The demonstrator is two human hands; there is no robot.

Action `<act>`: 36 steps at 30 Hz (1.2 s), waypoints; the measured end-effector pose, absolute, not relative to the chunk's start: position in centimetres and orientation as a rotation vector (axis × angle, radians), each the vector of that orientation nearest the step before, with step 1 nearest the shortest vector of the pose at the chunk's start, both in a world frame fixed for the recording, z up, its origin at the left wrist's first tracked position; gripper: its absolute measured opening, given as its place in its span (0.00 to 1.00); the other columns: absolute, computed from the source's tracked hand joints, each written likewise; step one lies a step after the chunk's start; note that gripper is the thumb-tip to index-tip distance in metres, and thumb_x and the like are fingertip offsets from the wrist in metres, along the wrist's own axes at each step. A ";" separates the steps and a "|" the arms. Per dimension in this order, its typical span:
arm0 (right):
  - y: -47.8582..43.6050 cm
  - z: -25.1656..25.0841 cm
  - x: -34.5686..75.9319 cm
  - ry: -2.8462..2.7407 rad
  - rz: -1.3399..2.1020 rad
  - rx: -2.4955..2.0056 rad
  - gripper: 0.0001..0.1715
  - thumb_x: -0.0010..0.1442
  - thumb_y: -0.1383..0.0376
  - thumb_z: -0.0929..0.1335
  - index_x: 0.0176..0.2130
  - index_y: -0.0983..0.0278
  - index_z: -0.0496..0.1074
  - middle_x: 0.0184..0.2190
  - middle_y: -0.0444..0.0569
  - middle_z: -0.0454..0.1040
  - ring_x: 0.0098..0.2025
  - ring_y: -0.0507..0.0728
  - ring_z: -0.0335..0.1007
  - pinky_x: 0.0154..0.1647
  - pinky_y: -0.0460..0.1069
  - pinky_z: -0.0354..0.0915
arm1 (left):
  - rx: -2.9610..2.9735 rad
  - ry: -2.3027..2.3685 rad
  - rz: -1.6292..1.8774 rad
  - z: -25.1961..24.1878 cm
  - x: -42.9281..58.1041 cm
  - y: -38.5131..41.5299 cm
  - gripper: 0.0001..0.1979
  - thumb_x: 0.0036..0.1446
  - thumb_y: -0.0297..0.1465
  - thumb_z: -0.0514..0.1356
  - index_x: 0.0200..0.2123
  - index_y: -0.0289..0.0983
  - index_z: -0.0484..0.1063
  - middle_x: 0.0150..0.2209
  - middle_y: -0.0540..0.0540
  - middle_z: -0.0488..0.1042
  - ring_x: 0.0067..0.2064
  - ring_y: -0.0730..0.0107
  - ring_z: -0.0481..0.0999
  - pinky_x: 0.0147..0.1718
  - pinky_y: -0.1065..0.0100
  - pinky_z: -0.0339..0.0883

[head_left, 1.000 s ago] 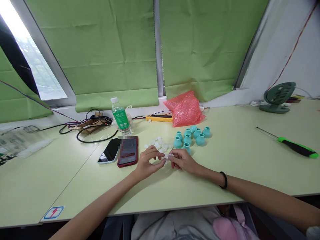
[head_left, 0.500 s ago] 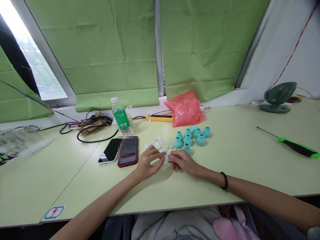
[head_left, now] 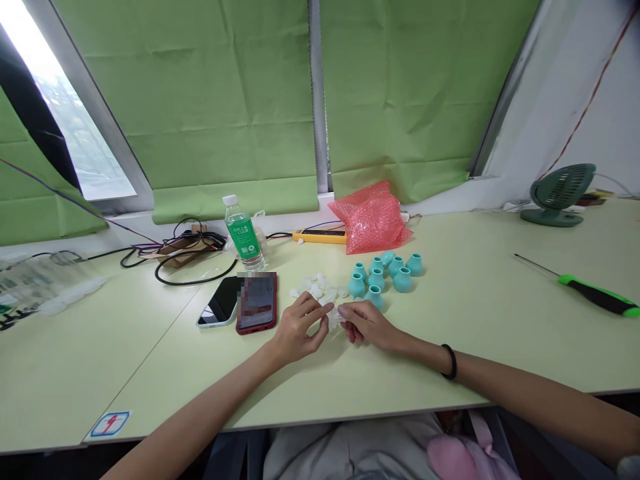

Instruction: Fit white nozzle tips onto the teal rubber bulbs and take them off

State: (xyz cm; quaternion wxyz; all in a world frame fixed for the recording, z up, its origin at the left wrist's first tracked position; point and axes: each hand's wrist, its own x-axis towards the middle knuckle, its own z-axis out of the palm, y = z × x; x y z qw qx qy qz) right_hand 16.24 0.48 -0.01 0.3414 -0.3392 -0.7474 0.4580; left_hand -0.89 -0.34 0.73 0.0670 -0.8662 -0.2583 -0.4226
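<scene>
My left hand (head_left: pixel 301 328) and my right hand (head_left: pixel 367 325) meet over the table, fingertips nearly touching. Between them is a crinkled piece of clear plastic (head_left: pixel 333 319), too small and see-through to name surely. My right hand is closed, with thumb and forefinger pinching its edge. The left hand's thumb and forefinger are bent around the other side of it. Just beyond the fingers lies a loose pile of small white pieces (head_left: pixel 316 287). Several small turquoise vases (head_left: pixel 375 297) stand grouped beyond my right hand; one at the back (head_left: pixel 387 257) seems tipped over.
Two phones (head_left: pixel 257 313) lie left of my hands. Behind them stand a water bottle (head_left: pixel 244 237) and a tangle of black cables (head_left: pixel 213 241). A pink bubble-wrap bag (head_left: pixel 375 223) rests by the window. A screwdriver (head_left: pixel 595 293) and a green fan (head_left: pixel 560 197) are at right.
My left thumb and forefinger have shifted slightly, the thumb bending more. The right hand keeps its pinch, and the things on the table stay where they were.
</scene>
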 end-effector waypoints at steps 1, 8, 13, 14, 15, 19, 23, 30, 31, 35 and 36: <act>0.5 0.0 16.2 -1.946 1.188 -0.882 0.24 0.56 0.53 0.54 0.19 0.66 0.57 0.11 0.41 0.60 0.13 0.45 0.52 0.14 0.41 0.51 | -2.609 -0.779 -1.266 0.7 -0.9 -0.3 0.12 0.47 0.22 0.52 0.37 0.33 0.68 0.24 0.45 0.66 0.27 0.72 0.60 0.26 0.68 0.60; 0.3 0.2 16.2 -1.966 1.170 -0.882 0.25 0.56 0.52 0.53 0.19 0.66 0.57 0.12 0.41 0.60 0.14 0.45 0.52 0.15 0.41 0.51 | -2.607 -0.777 -1.251 0.7 -0.9 -0.4 0.12 0.47 0.23 0.52 0.37 0.34 0.67 0.24 0.45 0.67 0.28 0.71 0.61 0.26 0.67 0.61; 0.2 0.2 16.2 -1.966 1.171 -0.878 0.24 0.56 0.52 0.53 0.19 0.66 0.56 0.11 0.40 0.59 0.13 0.45 0.52 0.15 0.41 0.51 | -2.602 -0.796 -1.231 0.9 -0.9 -0.6 0.12 0.47 0.22 0.52 0.36 0.33 0.67 0.26 0.44 0.68 0.29 0.71 0.62 0.27 0.67 0.61; 0.3 0.1 16.2 -1.966 1.172 -0.875 0.24 0.56 0.52 0.53 0.19 0.66 0.56 0.11 0.40 0.59 0.13 0.45 0.52 0.15 0.41 0.51 | -2.599 -0.798 -1.220 0.9 -0.9 -0.6 0.11 0.47 0.23 0.52 0.36 0.33 0.67 0.26 0.44 0.68 0.29 0.70 0.62 0.27 0.67 0.61; 0.3 0.1 16.2 -1.967 1.170 -0.872 0.24 0.56 0.52 0.53 0.19 0.66 0.56 0.11 0.40 0.59 0.13 0.45 0.52 0.15 0.41 0.51 | -2.594 -0.800 -1.211 0.8 -0.9 -0.6 0.11 0.47 0.23 0.52 0.36 0.34 0.68 0.26 0.44 0.68 0.29 0.70 0.62 0.27 0.67 0.61; 0.3 0.0 16.1 -1.976 1.156 -0.860 0.24 0.56 0.53 0.53 0.19 0.66 0.56 0.11 0.40 0.59 0.13 0.45 0.52 0.15 0.41 0.51 | -2.551 -0.822 -1.195 0.7 -0.9 -0.6 0.11 0.46 0.22 0.52 0.35 0.34 0.68 0.27 0.44 0.68 0.30 0.70 0.62 0.27 0.68 0.61; 0.3 0.1 16.1 -1.983 1.145 -0.873 0.25 0.56 0.53 0.53 0.18 0.66 0.56 0.10 0.40 0.58 0.13 0.45 0.52 0.15 0.41 0.51 | -2.510 -0.803 -1.168 0.5 -0.9 -0.5 0.11 0.46 0.22 0.53 0.35 0.35 0.67 0.27 0.44 0.68 0.30 0.70 0.62 0.26 0.68 0.61; 0.2 0.1 16.1 -1.998 1.124 -0.871 0.26 0.56 0.52 0.53 0.17 0.66 0.56 0.10 0.41 0.59 0.14 0.45 0.53 0.16 0.41 0.51 | -2.466 -0.775 -1.119 0.6 -0.9 -0.6 0.11 0.46 0.23 0.52 0.35 0.35 0.66 0.27 0.45 0.68 0.30 0.70 0.63 0.26 0.68 0.62; 0.3 0.1 16.1 -2.000 1.121 -0.871 0.26 0.56 0.52 0.53 0.17 0.66 0.56 0.10 0.41 0.59 0.14 0.45 0.53 0.16 0.41 0.52 | -2.465 -0.772 -1.109 0.6 -0.9 -0.6 0.11 0.46 0.23 0.52 0.35 0.35 0.66 0.27 0.45 0.68 0.30 0.70 0.63 0.26 0.68 0.62; 0.3 0.0 16.1 -1.999 1.120 -0.882 0.27 0.56 0.51 0.52 0.17 0.66 0.56 0.10 0.41 0.58 0.13 0.46 0.53 0.15 0.41 0.51 | -2.469 -0.744 -1.077 0.5 -1.0 -0.6 0.11 0.46 0.22 0.52 0.36 0.34 0.65 0.27 0.44 0.67 0.31 0.70 0.63 0.26 0.68 0.62; 0.3 0.0 16.1 -1.997 1.124 -0.883 0.27 0.56 0.51 0.52 0.17 0.66 0.56 0.10 0.41 0.58 0.13 0.46 0.53 0.15 0.41 0.51 | -2.474 -0.734 -1.074 0.5 -1.0 -0.6 0.11 0.46 0.22 0.52 0.37 0.34 0.65 0.27 0.44 0.67 0.31 0.70 0.63 0.26 0.68 0.62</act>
